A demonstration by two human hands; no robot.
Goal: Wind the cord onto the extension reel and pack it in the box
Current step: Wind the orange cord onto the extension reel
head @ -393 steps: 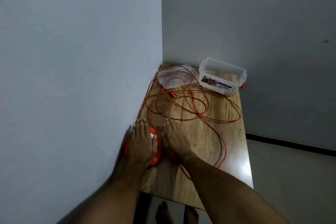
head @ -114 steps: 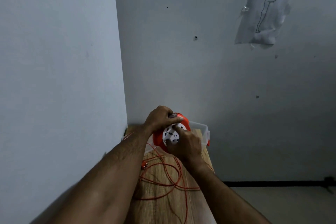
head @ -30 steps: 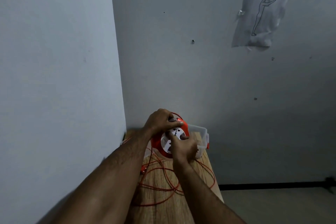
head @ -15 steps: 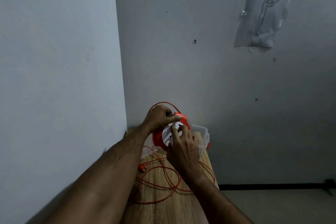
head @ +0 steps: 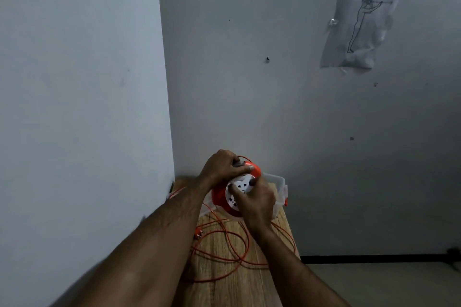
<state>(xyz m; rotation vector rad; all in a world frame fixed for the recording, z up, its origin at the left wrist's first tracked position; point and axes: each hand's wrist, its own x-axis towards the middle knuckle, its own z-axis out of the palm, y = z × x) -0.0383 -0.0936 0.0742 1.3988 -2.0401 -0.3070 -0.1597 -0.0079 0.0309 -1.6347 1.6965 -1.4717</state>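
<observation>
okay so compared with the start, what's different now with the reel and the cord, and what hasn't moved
The reel has left the table: the left hand grips its rim, lifted, while the right hand works on its white face. Fewer cord loops lie on the wood. The clear box stays at the far end.
</observation>
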